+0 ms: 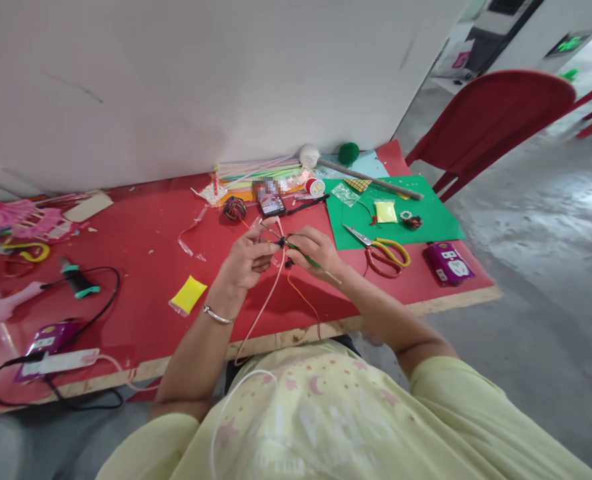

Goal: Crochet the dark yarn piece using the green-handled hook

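Observation:
Above the front of the red-covered table, my left hand (246, 257) pinches a small dark piece of yarn work (280, 243). My right hand (316, 250), close beside it, is closed around a thin green crochet hook (310, 261), whose pale end sticks out past the wrist. The hook's tip meets the dark piece between my fingertips; the stitches are too small to make out. An orange yarn strand (303, 293) hangs from the work towards the table edge. Behind my left hand lies a multicoloured yarn ball (235, 208), with a phone (272, 204) beside it.
Scissors (383, 255) lie right of my hands, near a green sheet (346, 230) and a purple power socket (449, 264). A yellow packet (188, 295) lies to the left. Further left are a glue gun (13, 301) and cables. A red chair (496, 120) stands right.

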`<state>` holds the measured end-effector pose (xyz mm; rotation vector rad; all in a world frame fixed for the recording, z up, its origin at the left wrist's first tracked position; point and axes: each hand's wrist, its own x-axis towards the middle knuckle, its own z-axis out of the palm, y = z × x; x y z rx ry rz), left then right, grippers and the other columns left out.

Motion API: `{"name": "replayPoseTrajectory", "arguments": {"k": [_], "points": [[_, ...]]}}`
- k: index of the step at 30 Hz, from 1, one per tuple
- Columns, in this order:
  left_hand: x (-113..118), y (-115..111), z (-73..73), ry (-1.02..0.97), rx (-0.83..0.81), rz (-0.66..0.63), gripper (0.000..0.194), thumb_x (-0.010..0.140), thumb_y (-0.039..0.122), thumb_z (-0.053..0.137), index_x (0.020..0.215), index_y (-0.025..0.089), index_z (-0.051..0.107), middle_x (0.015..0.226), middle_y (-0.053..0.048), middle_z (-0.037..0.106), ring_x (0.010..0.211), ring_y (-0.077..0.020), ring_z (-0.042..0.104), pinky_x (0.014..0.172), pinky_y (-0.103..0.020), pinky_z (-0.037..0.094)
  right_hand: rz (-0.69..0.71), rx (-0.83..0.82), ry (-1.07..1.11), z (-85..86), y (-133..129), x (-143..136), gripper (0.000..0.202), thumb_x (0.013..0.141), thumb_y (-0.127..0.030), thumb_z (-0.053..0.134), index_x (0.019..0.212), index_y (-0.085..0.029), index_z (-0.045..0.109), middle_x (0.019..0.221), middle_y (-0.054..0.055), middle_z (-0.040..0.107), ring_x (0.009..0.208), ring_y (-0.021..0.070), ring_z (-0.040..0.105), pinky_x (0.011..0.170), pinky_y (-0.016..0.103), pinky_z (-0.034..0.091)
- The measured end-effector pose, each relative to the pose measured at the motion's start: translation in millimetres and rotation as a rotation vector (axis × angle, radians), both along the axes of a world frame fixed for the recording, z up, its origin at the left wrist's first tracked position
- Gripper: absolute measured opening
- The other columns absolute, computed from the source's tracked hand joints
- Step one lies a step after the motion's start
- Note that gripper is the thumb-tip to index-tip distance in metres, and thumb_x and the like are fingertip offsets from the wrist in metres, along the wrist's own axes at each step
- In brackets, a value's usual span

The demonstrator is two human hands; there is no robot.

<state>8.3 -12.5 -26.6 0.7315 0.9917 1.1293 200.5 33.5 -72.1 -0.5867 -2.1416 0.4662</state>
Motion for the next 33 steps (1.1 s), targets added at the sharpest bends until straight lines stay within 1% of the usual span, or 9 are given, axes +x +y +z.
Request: {"name": "replayPoseTrajectory", "arguments": {"k": [4, 7, 10, 13, 16, 20, 25, 29, 33], "points": [[-16.0, 1.2, -0.3, 0.271, 0.106, 0.112, 0.075, 0.058, 0.014, 0.084, 0.131, 0.017, 0.068, 0.057, 0.009, 0.051, 0.041, -0.0019, 0.031, 0.041, -0.018, 0.019, 0.179, -0.111, -0.133, 20.0, 5.6, 15.6, 0.028, 0.100, -0.040, 0.053, 0.109, -0.023, 0.073, 0.104, 0.013, 0.073, 0.092, 0.0216, 0.068, 0.084, 0.035, 0.053], [-22.3, 2.9, 1.3, 0.420, 0.195, 0.098, 0.067, 0.057, 0.013, 0.085, 0.122, 0.015, 0.074, 0.061, 0.006, 0.057, 0.048, -0.0039, 0.040, 0.046, -0.018, 0.026, 0.245, -0.311, -0.113, 34.1, 3.0, 24.7, 0.032, 0.100, -0.042, 0.053, 0.105, -0.022, 0.077, 0.100, 0.012, 0.074, 0.090, 0.0210, 0.068, 0.084, 0.034, 0.053], [-18.1, 3.4, 2.8, 0.313, 0.177, 0.009, 0.059, 0.056, 0.012, 0.086, 0.115, 0.015, 0.077, 0.060, 0.005, 0.055, 0.047, -0.0034, 0.039, 0.046, -0.018, 0.026, 0.251, -0.631, 0.045, 35.4, -0.8, 25.4, 0.038, 0.098, -0.049, 0.054, 0.094, -0.020, 0.079, 0.094, 0.010, 0.076, 0.088, 0.0204, 0.069, 0.082, 0.033, 0.054], [-4.6, 2.7, 1.3, 0.095, 0.092, -0.053, 0.056, 0.054, 0.012, 0.087, 0.110, 0.016, 0.078, 0.060, 0.006, 0.052, 0.043, -0.0010, 0.031, 0.043, -0.018, 0.020, 0.240, -1.013, 0.311, 24.3, -5.3, 13.5, 0.049, 0.089, -0.062, 0.061, 0.077, -0.017, 0.075, 0.074, 0.006, 0.072, 0.065, 0.0158, 0.065, 0.061, 0.027, 0.052], [8.1, 1.9, -2.4, -0.025, 0.097, 0.015, 0.056, 0.054, 0.011, 0.087, 0.110, 0.016, 0.078, 0.064, 0.005, 0.056, 0.043, -0.0006, 0.034, 0.042, -0.017, 0.021, 0.224, -1.236, 0.540, 10.0, -12.4, -4.8, 0.055, 0.086, -0.069, 0.059, 0.072, -0.017, 0.069, 0.059, 0.000, 0.062, 0.050, 0.0105, 0.055, 0.049, 0.023, 0.043], [9.2, 1.7, -6.2, -0.048, 0.129, 0.027, 0.063, 0.059, 0.014, 0.087, 0.120, 0.018, 0.074, 0.065, 0.005, 0.057, 0.043, -0.0009, 0.035, 0.042, -0.017, 0.023, 0.116, -1.159, 0.678, -3.6, -22.0, -20.6, 0.055, 0.089, -0.070, 0.056, 0.075, -0.018, 0.067, 0.059, -0.002, 0.058, 0.050, 0.0085, 0.053, 0.050, 0.021, 0.041], [6.8, 3.7, -12.0, 0.045, 0.169, 0.138, 0.072, 0.058, 0.015, 0.089, 0.128, 0.019, 0.071, 0.061, 0.008, 0.055, 0.042, -0.0003, 0.028, 0.042, -0.017, 0.018, 0.031, -0.981, 0.605, -5.8, -28.4, -20.3, 0.056, 0.091, -0.072, 0.048, 0.080, -0.020, 0.066, 0.068, -0.001, 0.059, 0.054, 0.0101, 0.052, 0.051, 0.024, 0.041], [20.0, 0.4, -19.7, 0.210, 0.267, 0.275, 0.068, 0.064, 0.019, 0.086, 0.130, 0.022, 0.071, 0.064, 0.007, 0.055, 0.049, -0.0032, 0.038, 0.047, -0.018, 0.029, -0.105, -0.629, 0.455, -2.6, -28.2, -17.2, 0.046, 0.099, -0.059, 0.045, 0.082, -0.022, 0.066, 0.087, 0.003, 0.062, 0.074, 0.0137, 0.059, 0.069, 0.029, 0.050], [37.2, -6.7, -22.4, 0.360, 0.334, 0.465, 0.060, 0.066, 0.016, 0.083, 0.125, 0.024, 0.073, 0.066, 0.007, 0.056, 0.059, -0.0058, 0.046, 0.057, -0.017, 0.038, -0.304, -0.227, 0.380, -11.4, -31.0, -26.3, 0.037, 0.102, -0.048, 0.045, 0.084, -0.022, 0.065, 0.108, 0.007, 0.061, 0.100, 0.0194, 0.062, 0.090, 0.037, 0.053]]}}
